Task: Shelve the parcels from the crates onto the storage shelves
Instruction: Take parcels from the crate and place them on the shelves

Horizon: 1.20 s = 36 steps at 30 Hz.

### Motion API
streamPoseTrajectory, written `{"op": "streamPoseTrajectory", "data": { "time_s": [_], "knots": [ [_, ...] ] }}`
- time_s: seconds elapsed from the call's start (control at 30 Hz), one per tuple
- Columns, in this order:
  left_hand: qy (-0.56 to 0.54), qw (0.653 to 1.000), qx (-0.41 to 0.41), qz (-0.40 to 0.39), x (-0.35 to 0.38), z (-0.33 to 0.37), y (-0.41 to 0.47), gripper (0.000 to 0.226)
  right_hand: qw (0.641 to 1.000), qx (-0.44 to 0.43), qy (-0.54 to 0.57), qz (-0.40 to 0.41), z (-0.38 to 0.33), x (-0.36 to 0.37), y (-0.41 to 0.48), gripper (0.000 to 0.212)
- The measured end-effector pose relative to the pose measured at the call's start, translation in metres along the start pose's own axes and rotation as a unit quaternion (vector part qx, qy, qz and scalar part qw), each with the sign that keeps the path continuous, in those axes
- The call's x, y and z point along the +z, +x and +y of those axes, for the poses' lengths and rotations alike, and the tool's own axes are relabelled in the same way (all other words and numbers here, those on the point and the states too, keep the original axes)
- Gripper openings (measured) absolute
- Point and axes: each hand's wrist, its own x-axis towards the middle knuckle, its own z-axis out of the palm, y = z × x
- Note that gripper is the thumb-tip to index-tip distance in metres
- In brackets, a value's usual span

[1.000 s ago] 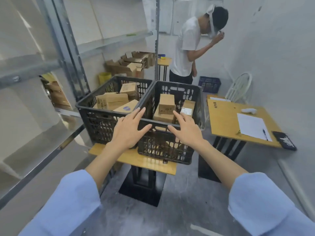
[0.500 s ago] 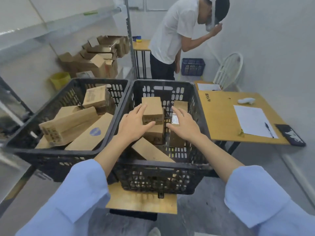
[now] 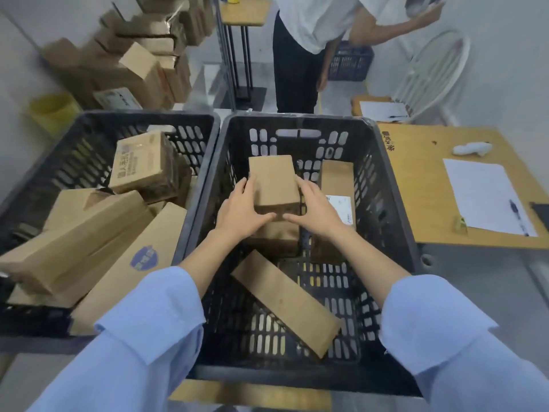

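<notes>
Both hands on small cardboard parcel [image 3: 273, 179]: left hand [image 3: 240, 211] grips its left side, right hand [image 3: 316, 211] its right side, thumbs curled onto the near face. It sits stacked on another box [image 3: 277, 237] inside right black crate [image 3: 297, 119]. Just right of it stands labelled parcel [image 3: 338, 188]; nearer the camera lies long flat parcel [image 3: 285, 301]. Beside it, left crate [image 3: 133, 115] holds more parcels. At far right, wooden table [image 3: 421, 179] with paper sheet [image 3: 484, 194] and pen [image 3: 518, 217].

Brown cardboard parcels [image 3: 273, 179] fill black perforated crates [image 3: 395, 203]; sleeves [image 3: 142, 337] are light blue.
</notes>
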Motion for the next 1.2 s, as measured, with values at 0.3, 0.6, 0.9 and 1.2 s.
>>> {"op": "streamPoseTrajectory", "data": {
  "time_s": [0.3,0.6,0.9,1.2],
  "knots": [
    [-0.066,0.996,-0.047,-0.038,0.015,0.002,0.023,0.107,0.999,0.002,0.042,-0.014,0.012,0.016,0.023,0.098],
    [-0.105,0.994,-0.027,-0.016,0.015,0.004,0.015,0.095,0.999,-0.014,0.037,-0.006,0.006,0.005,0.021,0.088],
    [-0.169,0.976,0.027,0.133,-0.035,0.025,-0.029,0.087,0.989,-0.124,0.068,0.045,-0.041,-0.059,-0.009,0.093],
    [-0.144,0.936,-0.004,0.320,-0.134,0.034,-0.153,0.089,0.948,-0.293,0.126,0.009,-0.153,-0.079,-0.066,0.099]
  ]
}}
